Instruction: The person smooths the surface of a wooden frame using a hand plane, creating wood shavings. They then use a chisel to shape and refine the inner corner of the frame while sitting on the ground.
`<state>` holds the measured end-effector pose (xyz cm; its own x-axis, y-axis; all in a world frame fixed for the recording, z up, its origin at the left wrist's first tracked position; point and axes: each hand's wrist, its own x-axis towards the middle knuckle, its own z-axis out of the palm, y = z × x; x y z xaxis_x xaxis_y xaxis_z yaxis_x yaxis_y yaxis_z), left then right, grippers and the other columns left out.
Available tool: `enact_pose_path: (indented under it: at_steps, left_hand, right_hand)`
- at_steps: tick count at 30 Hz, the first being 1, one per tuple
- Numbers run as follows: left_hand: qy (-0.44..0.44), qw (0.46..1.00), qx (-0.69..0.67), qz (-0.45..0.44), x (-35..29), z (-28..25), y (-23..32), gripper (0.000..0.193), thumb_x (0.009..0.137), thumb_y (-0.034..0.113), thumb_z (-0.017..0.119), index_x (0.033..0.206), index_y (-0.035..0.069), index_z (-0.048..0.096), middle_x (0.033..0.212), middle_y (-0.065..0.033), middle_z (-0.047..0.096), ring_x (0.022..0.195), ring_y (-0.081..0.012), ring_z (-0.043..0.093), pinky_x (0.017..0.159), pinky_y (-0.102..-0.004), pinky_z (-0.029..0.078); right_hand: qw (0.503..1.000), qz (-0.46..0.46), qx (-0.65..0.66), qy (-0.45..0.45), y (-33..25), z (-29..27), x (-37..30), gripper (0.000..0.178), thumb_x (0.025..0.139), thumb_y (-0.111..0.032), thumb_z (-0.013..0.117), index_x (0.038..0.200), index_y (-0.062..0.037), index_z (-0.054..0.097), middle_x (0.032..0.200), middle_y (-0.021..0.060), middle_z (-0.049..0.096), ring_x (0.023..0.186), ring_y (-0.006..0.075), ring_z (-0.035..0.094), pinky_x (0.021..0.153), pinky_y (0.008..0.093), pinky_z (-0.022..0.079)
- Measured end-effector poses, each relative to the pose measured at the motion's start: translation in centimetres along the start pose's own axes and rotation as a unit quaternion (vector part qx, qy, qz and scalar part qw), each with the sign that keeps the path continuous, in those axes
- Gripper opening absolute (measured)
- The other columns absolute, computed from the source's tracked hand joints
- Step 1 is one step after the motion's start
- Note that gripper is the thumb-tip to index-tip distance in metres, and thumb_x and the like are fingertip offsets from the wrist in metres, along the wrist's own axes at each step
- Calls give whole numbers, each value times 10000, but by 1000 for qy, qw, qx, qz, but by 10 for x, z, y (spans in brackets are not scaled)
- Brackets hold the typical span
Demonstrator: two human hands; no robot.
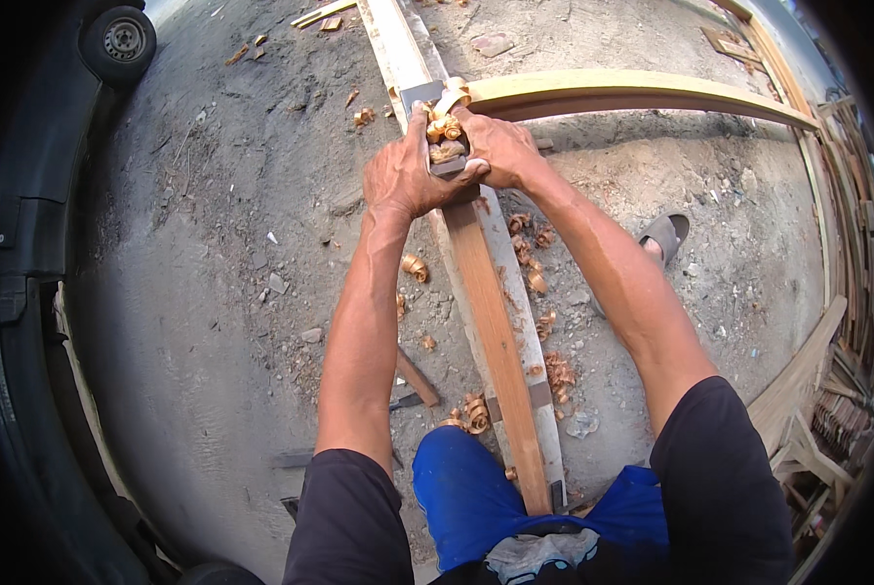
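Observation:
A hand plane point(420, 94) rests on a long reddish-brown wooden board point(486, 302), toward its far part. My left hand point(401, 174) grips the plane's left side, with the thumb forward. On the other side, my right hand point(500, 148) is wrapped round it, partly hiding the body. Curled wood shavings point(444, 127) fill the top of the plane between my hands. Beneath the board runs a pale, whitish beam point(527, 322). The board's near end lies between my legs in blue trousers point(464, 487).
A pale timber point(632, 88) runs rightward from the beam. Shavings point(559, 375) litter the dusty ground. A hammer-like tool point(417, 378) lies left of the board. Stacked wood strips point(847, 195) line the right. A dark vehicle point(27, 244) and a wheel point(120, 41) are at left.

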<state>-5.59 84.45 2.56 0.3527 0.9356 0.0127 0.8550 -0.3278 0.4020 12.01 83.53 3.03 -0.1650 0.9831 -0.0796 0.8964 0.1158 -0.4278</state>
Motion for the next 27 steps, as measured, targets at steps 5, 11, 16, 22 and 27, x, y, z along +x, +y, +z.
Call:
enact_pose_path:
  at_steps: [5, 11, 16, 22, 27]
  left_hand:
    - [-52, 994, -99, 2, -243, 12, 61, 1487, 518, 854, 821, 1550, -94, 323, 1011, -246, 703, 816, -379, 744, 678, -460, 605]
    - [-173, 973, -154, 9, -467, 33, 114, 1512, 503, 879, 799, 1525, -139, 345, 861, -221, 643, 690, -341, 701, 520, -432, 549]
    - [-84, 991, -92, 42, -308, 24, 71, 1530, 522, 901, 779, 1549, -127, 300, 870, -228, 675, 725, -344, 733, 601, -434, 592]
    - [-40, 997, -56, 24, -121, -7, 27, 1439, 624, 902, 725, 1569, -89, 282, 1094, -280, 729, 933, -406, 750, 824, -432, 611]
    - [-73, 992, -102, -17, -298, 30, 84, 1471, 585, 710, 891, 1625, -32, 162, 1192, -252, 697, 997, -415, 725, 804, -466, 604]
  right_hand:
    - [991, 34, 79, -107, -60, 21, -236, 618, 792, -293, 752, 1315, -71, 510, 924, 202, 738, 823, 416, 732, 720, 518, 562]
    - [988, -8, 125, -93, -94, 66, -472, 985, 766, -277, 766, 1602, -19, 313, 851, 206, 735, 690, 339, 737, 615, 467, 572]
    - [986, 44, 89, -137, -64, 43, -308, 770, 747, -293, 803, 1424, -54, 522, 798, 200, 730, 657, 348, 738, 647, 490, 599]
    - [999, 13, 16, -36, -47, -11, -122, 552, 798, -277, 779, 1284, -91, 594, 1099, 211, 744, 1028, 382, 724, 875, 501, 585]
    - [990, 20, 41, -135, -54, 35, -290, 670, 718, -237, 803, 1310, -101, 520, 846, 186, 733, 792, 351, 745, 686, 488, 570]
